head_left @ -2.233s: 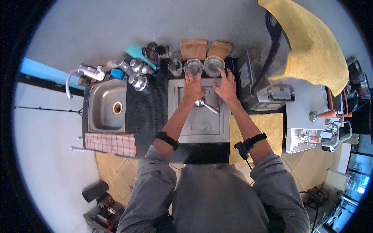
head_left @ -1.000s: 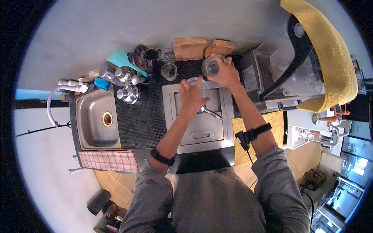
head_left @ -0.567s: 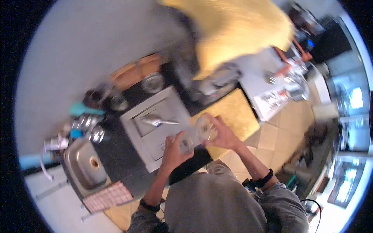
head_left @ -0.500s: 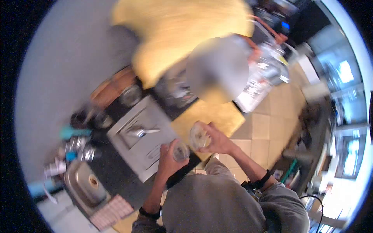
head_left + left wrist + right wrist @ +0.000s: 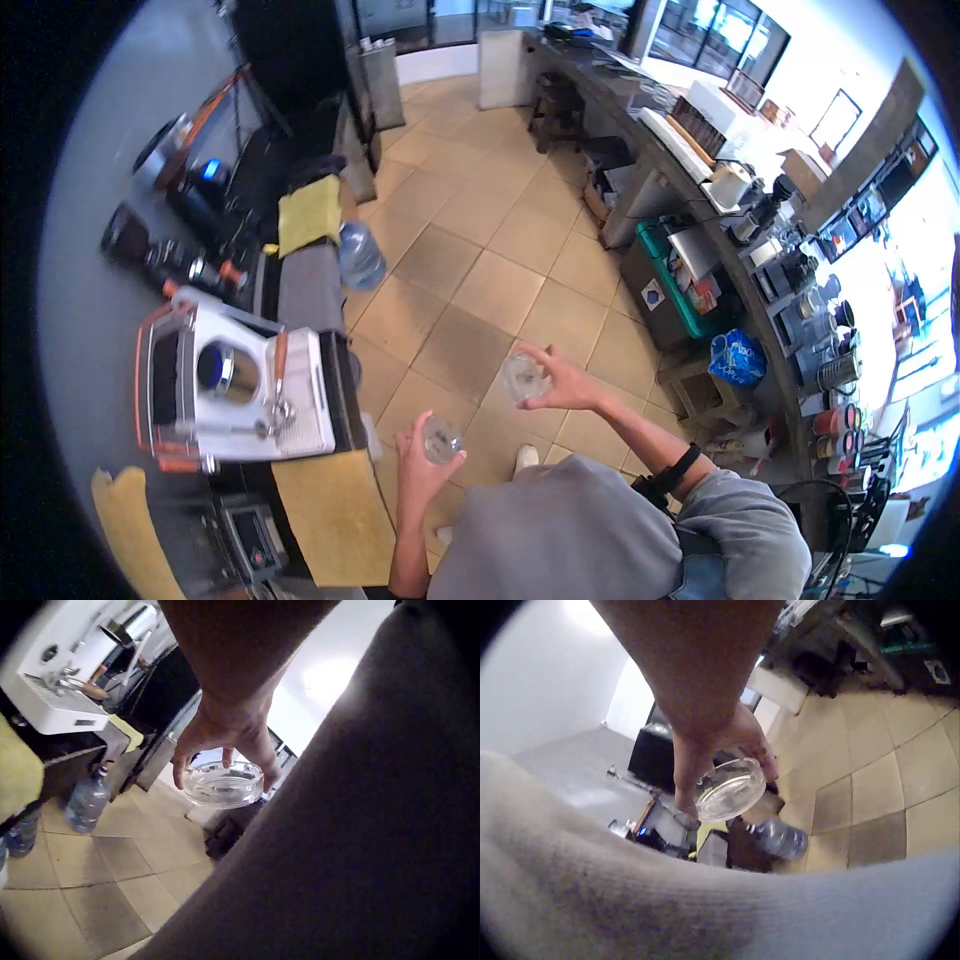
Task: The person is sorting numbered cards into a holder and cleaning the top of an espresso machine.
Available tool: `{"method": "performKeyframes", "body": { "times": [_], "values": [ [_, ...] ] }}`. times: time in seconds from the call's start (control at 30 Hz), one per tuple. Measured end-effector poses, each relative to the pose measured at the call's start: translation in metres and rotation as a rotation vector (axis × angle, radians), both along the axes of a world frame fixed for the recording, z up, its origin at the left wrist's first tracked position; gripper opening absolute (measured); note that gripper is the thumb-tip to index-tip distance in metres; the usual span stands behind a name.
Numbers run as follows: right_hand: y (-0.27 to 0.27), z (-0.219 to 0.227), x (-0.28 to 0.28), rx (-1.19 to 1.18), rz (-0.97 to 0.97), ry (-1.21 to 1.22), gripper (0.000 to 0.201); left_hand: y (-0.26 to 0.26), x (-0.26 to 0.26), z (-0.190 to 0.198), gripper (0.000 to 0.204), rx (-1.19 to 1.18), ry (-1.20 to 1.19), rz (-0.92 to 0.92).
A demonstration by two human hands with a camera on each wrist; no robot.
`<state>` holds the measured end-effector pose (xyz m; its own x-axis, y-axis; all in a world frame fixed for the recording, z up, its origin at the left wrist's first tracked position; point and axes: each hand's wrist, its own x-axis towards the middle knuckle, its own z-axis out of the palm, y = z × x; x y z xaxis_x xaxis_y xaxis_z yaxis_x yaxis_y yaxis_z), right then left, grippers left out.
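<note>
Glass jars, one in each of the hands, are carried in the air over the tiled floor [image 5: 480,260]. The left hand [image 5: 425,465] grips the left glass jar [image 5: 440,440] from behind, thumb and fingers curled round its rim; the left wrist view shows the fingers [image 5: 266,769] hooked over its edge. The right hand [image 5: 565,385] pinches the right glass jar [image 5: 523,378] with fingers spread around its side, just ahead of the left hand. Left of both hands stands a white espresso machine [image 5: 235,395] on the worktop [image 5: 335,515], with a yellow cloth [image 5: 308,213] farther ahead. A water bottle [image 5: 360,256] stands on the floor beyond the left hand.
</note>
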<state>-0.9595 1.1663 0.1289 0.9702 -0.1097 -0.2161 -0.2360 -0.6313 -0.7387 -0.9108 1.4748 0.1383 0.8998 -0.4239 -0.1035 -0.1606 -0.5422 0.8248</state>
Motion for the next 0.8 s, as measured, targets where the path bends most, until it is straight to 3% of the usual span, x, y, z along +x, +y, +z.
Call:
{"method": "performKeyframes", "body": {
  "times": [0.13, 0.33, 0.53, 0.7, 0.8],
  "values": [
    [-0.098, 0.011, 0.008, 0.034, -0.18, -0.039, 0.095, -0.097, 0.051, 0.014, 0.088, 0.055, -0.03, -0.125],
    [-0.17, 0.003, 0.057, 0.069, -0.326, -0.059, 0.101, -0.179, 0.131, 0.004, 0.09, 0.111, -0.018, -0.265],
    [-0.24, 0.004, 0.151, 0.013, -0.255, -0.071, 0.101, -0.272, 0.246, -0.02, 0.089, 0.088, -0.026, -0.36],
    [-0.324, 0.016, 0.232, 0.017, -0.371, -0.036, 0.099, -0.38, 0.361, -0.023, 0.088, 0.065, 0.023, -0.423],
    [-0.371, 0.027, 0.271, -0.007, -0.49, -0.032, 0.099, -0.444, 0.418, -0.019, 0.087, 0.089, -0.067, -0.54]
  ]
}}
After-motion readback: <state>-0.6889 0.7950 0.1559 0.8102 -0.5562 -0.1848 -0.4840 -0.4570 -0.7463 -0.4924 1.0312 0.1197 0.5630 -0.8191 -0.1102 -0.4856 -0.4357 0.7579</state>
